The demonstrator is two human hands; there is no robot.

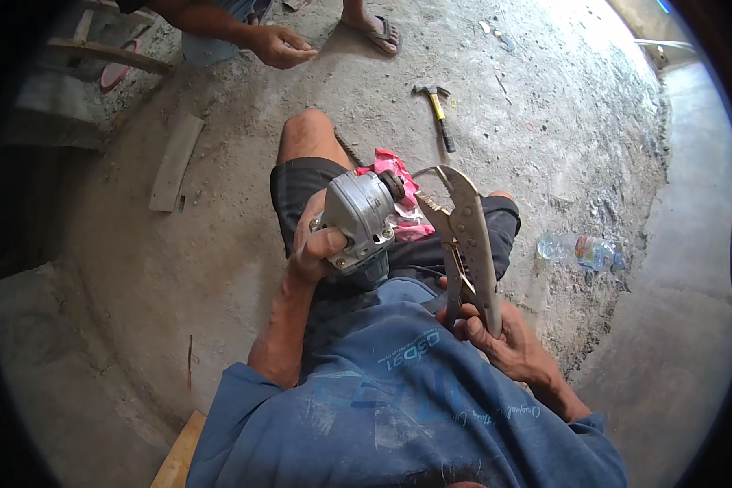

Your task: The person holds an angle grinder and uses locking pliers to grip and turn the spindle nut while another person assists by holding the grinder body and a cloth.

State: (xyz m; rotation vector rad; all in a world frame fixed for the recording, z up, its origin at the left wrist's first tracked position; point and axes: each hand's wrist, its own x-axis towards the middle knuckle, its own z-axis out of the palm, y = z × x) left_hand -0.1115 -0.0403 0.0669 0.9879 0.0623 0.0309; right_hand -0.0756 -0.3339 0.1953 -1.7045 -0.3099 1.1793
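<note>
My left hand (317, 244) is wrapped round an angle grinder (358, 213), its silvery metal gear head turned up and its dark spindle end (392, 186) pointing away to the right. The grinder's teal body shows only in part beneath the head. In my right hand (496, 333) are large locking pliers (473, 236), gripped low on the handles with the jaws upward. The toothed jaws stand apart, just right of the spindle end, and I cannot tell whether they touch it. Behind both tools lies crumpled pink-and-white wrapping (411, 215) between my legs.
A claw hammer (439, 114) with a yellow-and-black handle lies ahead on the dusty floor. To the right is a clear plastic bottle (581, 250), to the left a wooden board (176, 163). Another person's hand (281, 46) and sandalled foot (378, 34) are at the far side.
</note>
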